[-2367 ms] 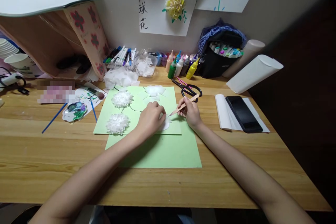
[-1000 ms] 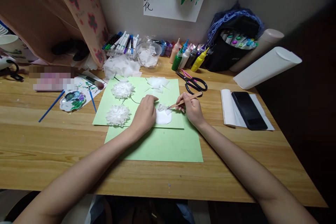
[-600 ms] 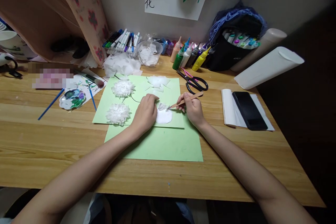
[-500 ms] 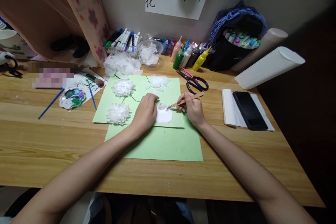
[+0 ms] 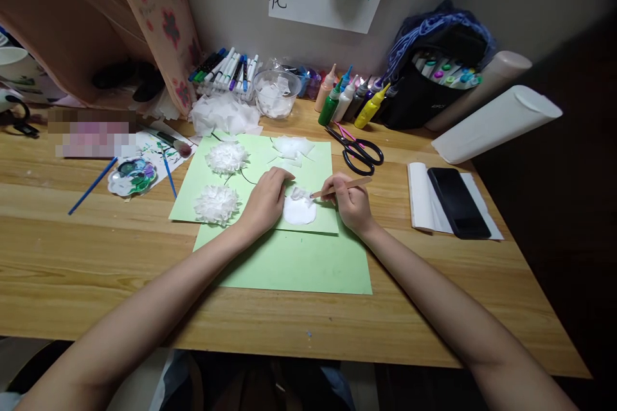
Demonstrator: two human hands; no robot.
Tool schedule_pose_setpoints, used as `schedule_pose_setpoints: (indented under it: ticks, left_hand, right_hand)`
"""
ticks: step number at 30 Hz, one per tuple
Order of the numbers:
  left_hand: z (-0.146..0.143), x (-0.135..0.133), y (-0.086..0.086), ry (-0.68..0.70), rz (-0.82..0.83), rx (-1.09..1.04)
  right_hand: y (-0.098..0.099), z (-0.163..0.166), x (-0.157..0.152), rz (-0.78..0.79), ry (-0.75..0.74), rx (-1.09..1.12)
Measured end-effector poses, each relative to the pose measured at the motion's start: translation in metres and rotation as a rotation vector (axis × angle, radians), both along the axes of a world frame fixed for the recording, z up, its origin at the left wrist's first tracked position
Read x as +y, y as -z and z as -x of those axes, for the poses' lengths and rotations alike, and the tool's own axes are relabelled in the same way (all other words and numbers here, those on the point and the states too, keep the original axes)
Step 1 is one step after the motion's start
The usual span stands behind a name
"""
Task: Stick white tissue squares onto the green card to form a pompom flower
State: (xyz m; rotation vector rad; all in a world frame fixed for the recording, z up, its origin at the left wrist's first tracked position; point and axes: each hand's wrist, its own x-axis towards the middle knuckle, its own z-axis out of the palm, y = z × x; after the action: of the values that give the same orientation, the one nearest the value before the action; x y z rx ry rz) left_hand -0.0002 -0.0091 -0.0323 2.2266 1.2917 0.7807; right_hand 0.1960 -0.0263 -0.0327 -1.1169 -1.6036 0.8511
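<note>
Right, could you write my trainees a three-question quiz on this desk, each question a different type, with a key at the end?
1. Multiple choice: what does the right hand hold?
a) the black scissors
b) a light-brown stick
c) a blue brush

2. True or false: the phone lies on the green sheets.

3. Fill in the number: on the upper green sheet, to the left of the left hand, there are ___ fluffy white flowers.

Key:
1. b
2. False; the phone lies on white paper, at the right of the desk.
3. Two
</note>
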Motion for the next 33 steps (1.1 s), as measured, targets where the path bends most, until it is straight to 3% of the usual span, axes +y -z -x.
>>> schedule_pose_setpoints:
  ticks: [7, 16, 22, 33]
  left_hand:
    - [0.001, 0.002, 0.000, 0.007, 0.003, -0.046]
    - [0.001, -0.001, -0.005, -0.011, 0.023, -0.069]
    - [-0.007, 0.002, -0.021, 0.129, -0.124, 0.096]
    - [-0.015, 0.009, -0.014, 0.129, -0.114, 0.143]
  right_hand:
    - [0.002, 0.004, -0.005, -0.145, 0.000, -0.172]
    - [0.003, 0.006, -0.005, -0.032, 0.135, 0.068]
    - [0.000, 0.006, -0.005, -0.018, 0.138, 0.052]
    - [-0.001, 0.007, -0.005, -0.021, 0.132, 0.031]
